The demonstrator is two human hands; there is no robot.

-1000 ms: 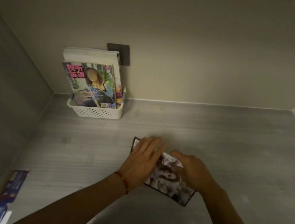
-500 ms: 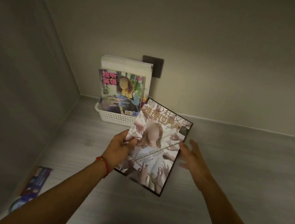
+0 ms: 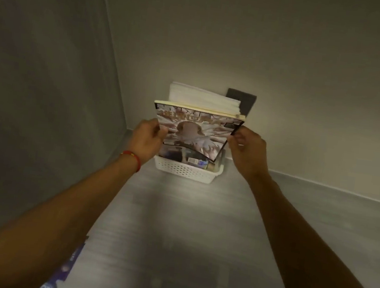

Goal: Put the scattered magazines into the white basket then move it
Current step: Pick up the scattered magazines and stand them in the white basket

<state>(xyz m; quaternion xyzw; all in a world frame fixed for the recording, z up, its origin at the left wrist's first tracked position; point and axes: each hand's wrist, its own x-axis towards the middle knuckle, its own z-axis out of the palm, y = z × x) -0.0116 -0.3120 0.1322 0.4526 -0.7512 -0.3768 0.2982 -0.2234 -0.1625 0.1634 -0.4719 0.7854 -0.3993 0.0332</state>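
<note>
magazine [image 3: 195, 133] upright, long axis vertical, pinched at side edges by left hand [image 3: 145, 138] and right hand [image 3: 247, 148] | white basket [image 3: 187, 169] directly below — against wall | lower straight down

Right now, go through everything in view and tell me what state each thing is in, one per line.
Held magazine: upright, gripped at both side edges, above the basket, not yet down in it.
White basket: on the floor in the corner, already holding upright magazines.
Magazines in basket: standing, leaning back toward the wall.
Blue magazine: lying on the floor, not collected.
Left hand: gripping the held magazine.
Right hand: pinching its edge.
</note>
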